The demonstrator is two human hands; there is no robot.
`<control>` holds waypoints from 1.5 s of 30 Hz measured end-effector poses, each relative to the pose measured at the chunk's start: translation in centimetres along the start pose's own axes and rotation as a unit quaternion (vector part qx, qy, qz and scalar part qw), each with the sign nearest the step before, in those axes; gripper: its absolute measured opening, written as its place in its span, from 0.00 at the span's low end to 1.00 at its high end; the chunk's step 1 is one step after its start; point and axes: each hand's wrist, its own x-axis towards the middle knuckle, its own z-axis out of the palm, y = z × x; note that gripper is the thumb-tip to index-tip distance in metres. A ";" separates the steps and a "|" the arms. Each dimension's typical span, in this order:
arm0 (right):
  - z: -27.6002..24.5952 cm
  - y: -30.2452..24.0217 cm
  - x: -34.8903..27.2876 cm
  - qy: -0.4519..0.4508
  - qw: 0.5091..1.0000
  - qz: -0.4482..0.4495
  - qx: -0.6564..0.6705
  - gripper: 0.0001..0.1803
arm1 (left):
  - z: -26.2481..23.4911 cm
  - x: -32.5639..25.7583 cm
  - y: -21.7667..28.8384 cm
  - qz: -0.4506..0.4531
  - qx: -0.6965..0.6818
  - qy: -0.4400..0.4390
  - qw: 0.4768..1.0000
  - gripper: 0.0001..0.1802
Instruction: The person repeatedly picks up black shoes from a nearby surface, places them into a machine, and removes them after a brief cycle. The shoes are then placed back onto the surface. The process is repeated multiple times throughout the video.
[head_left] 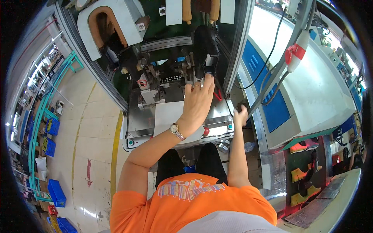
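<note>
A black piece that looks like a shoe upper (pixel 204 40) sits on the right-hand station of a machine, its pale lining showing near the lower edge. My left hand (pixel 197 101), with a watch on the wrist, reaches up to that lower edge. Its fingers bend over the edge, and the thumb is hidden. Out to the right, beside the machine's corner post, my right hand (pixel 241 116) is closed around something small and dark that I cannot make out. Another black piece (pixel 112 48) hangs at the left-hand station, below a brown curved pad (pixel 107 25).
A white sheet (pixel 167 116) covers part of the metal machine bed (pixel 142 124). Red (pixel 206 131) and green (pixel 230 127) buttons line its front. A metal post (pixel 268 73) with cables stands right. Coloured shoe parts (pixel 298 174) lie on a rack lower right. Blue bins (pixel 57 193) stand left.
</note>
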 end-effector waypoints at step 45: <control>1.6 6.2 -4.5 0.168 0.967 0.191 0.035 0.26 | 1.1 4.6 -5.6 0.015 -0.187 0.114 0.976 0.25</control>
